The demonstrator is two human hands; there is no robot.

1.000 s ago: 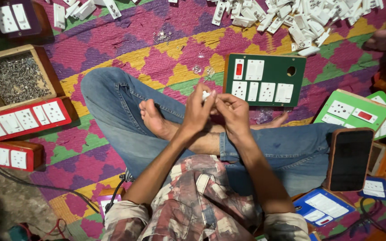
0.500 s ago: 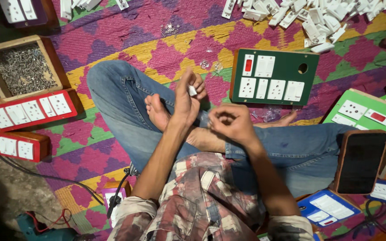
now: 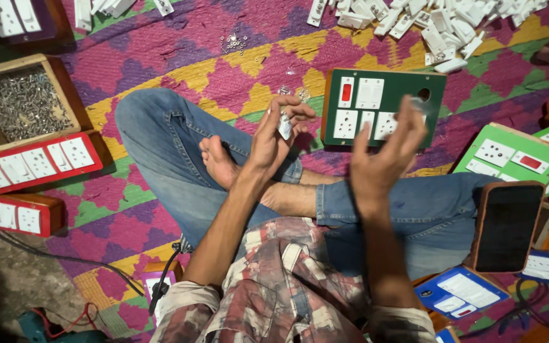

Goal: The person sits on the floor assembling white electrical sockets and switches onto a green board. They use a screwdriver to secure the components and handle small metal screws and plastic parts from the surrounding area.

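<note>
Between the thumb and fingertips of the left hand point(image 3: 274, 136) sits a small white switch part point(image 3: 285, 126), pinched just above the crossed legs, with its long axis running roughly upright and its lower end tipped a little toward the person. The fingers close on it from both sides; the remaining fingers curl loosely over the top. Right of it, and apart from it, the right hand point(image 3: 382, 159) is raised with fingers spread and slightly blurred. Something pale shows at its fingertips, but whether it holds anything cannot be told. The left hand is thus the one that has the part, and the right is the nearer to the green switch board point(image 3: 433, 95), which lies flat on the mat just beyond both hands, its white sockets facing up and a round hole at its far right corner. Both forearms rise from the lap, elbows bent, the left wrist above a bare foot point(image 3: 218, 164). Farther out, a wooden tray of screws point(image 3: 23, 105) lies to the left and a heap of white parts point(image 3: 440, 19) at the top.
</note>
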